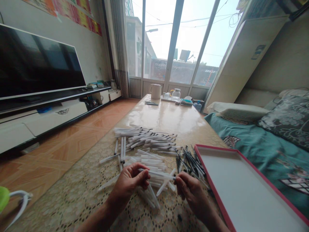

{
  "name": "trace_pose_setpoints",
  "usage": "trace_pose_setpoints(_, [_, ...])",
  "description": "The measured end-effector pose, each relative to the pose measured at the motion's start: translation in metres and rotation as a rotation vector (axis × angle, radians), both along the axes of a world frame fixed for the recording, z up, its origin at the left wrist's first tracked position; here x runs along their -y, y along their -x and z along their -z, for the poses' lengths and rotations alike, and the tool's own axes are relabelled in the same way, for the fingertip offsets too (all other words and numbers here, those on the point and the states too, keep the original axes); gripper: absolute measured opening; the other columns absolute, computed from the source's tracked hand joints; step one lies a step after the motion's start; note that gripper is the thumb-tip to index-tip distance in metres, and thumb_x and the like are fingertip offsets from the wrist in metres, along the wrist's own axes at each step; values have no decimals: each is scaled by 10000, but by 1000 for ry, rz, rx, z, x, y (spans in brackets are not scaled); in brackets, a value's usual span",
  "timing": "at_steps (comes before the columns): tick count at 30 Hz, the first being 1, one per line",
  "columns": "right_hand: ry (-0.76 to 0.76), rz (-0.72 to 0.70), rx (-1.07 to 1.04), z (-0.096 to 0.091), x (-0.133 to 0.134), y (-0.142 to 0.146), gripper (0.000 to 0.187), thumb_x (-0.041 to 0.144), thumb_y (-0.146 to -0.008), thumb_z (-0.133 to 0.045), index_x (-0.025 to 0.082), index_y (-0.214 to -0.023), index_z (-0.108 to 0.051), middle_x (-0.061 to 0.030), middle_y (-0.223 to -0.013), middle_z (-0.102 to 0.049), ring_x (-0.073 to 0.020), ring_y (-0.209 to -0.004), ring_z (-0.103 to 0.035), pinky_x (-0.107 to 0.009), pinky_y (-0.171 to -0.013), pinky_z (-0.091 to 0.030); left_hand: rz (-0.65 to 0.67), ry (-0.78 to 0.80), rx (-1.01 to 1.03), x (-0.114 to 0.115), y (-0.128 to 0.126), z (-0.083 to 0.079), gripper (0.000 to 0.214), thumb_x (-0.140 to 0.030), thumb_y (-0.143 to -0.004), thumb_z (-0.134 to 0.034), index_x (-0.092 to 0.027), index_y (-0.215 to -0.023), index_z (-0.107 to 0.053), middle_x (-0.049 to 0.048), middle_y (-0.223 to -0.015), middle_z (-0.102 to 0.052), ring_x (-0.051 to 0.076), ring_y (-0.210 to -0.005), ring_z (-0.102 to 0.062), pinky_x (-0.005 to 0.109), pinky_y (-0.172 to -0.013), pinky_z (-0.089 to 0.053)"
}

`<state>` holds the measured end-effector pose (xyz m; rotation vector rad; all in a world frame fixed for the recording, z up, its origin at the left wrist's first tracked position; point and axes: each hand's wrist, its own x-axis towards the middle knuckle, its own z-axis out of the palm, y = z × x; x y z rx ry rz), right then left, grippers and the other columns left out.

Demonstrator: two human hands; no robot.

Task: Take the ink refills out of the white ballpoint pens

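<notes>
Between my two hands a slim white pen (161,174) is stretched sideways. My left hand (132,178) pinches its left end, and my right hand (189,187) grips the end with the dark tip. Beneath it lie loose translucent white pen barrels (150,161), some crossing each other. Farther back is a heap of white pens with dark ends (142,139). A bunch of thin black sticks, seemingly pen refills (190,161), lies just beyond my right hand. One small black piece (180,217) rests on the tablecloth near me.
A shallow red-rimmed box (211,180) with a white inside lies at right on the long table (166,117). At the far end stand a beige pitcher (155,91) and a glass jug (176,94). A teal-covered sofa (246,141) flanks the right side.
</notes>
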<state>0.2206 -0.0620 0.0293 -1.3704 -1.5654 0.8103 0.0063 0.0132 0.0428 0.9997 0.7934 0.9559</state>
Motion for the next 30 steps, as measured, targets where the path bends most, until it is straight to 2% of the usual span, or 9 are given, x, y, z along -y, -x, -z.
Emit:
trace_pose_setpoints(7, [-53, 77, 31, -3, -1, 1, 260, 433, -869, -498, 177, -872, -543, 2, -693, -556, -131, -619, -528, -225, -584, -424, -45, 27, 18, 1, -1, 2, 288, -326, -602, -791, -122, -710, -618, 5, -552, -666, 118, -452, -599, 210, -428, -483])
trace_pose_setpoints(12, [-14, 34, 49, 3, -1, 1, 400, 442, -935, -335, 183, -671, -488, 37, -555, -484, -85, -436, -453, -198, -457, -362, -35, 18, -2, 2, -2, 2, 287, -325, -607, -789, -117, -722, -628, 11, -567, -668, 123, -469, -611, 209, -443, -485])
trace_pose_setpoints(17, [-60, 83, 89, 2, -1, 0, 264, 429, -889, -458, 176, -905, -531, 20, -643, -532, -119, -553, -515, -214, -535, -407, -50, -2, 1, 1, -2, 4, 294, -331, -599, -792, -116, -710, -627, 15, -563, -664, 128, -465, -602, 223, -445, -487])
trace_pose_setpoints(18, [-54, 78, 96, 2, -2, 0, 266, 426, -895, -446, 176, -907, -533, 20, -639, -530, -119, -549, -510, -214, -532, -404, -53, -4, -2, 1, -2, 4, 298, -334, -594, -794, -116, -709, -626, 15, -564, -664, 129, -464, -601, 225, -443, -486])
trace_pose_setpoints(22, [-34, 47, 118, 3, -2, -1, 353, 416, -934, -344, 186, -721, -507, 23, -595, -501, -100, -482, -463, -200, -479, -370, -50, 0, -13, 1, -3, 3, 309, -350, -592, -792, -117, -717, -632, 15, -562, -659, 130, -464, -601, 222, -438, -480])
trace_pose_setpoints(27, [-37, 69, 115, 3, -2, 0, 242, 414, -899, -438, 184, -911, -513, 31, -609, -515, -114, -511, -484, -202, -501, -383, -60, 28, -31, 2, -3, 2, 337, -373, -567, -800, -126, -711, -622, 10, -567, -657, 129, -466, -602, 227, -452, -480])
trace_pose_setpoints(30, [-29, 71, 144, 3, -1, 0, 321, 423, -925, -363, 187, -781, -524, 25, -573, -512, -115, -496, -492, -204, -494, -378, -52, 31, -22, 2, -3, 3, 336, -371, -570, -799, -127, -718, -622, 8, -568, -656, 124, -467, -601, 219, -454, -473])
